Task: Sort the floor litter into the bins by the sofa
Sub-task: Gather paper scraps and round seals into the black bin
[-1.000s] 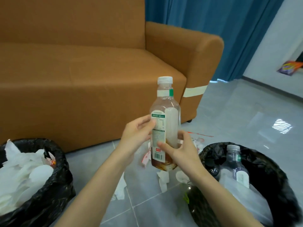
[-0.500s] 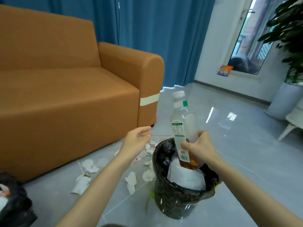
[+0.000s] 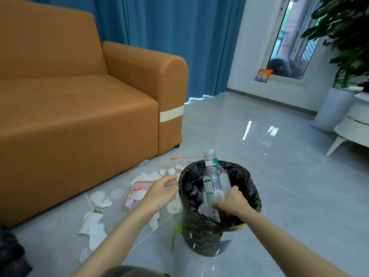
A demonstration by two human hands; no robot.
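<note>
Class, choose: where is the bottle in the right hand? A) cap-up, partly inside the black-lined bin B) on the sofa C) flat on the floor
A: the right hand grips the bottle upright, its base below the rim of the bin.

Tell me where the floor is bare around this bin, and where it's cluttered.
Bare: the grey tiles right of the black-lined bin, out to the white planter, and beyond it toward the blue curtain. Crowded: between the orange sofa and the bin, torn paper scraps under the left hand. The right hand grips a bottle in the bin's mouth.
</note>
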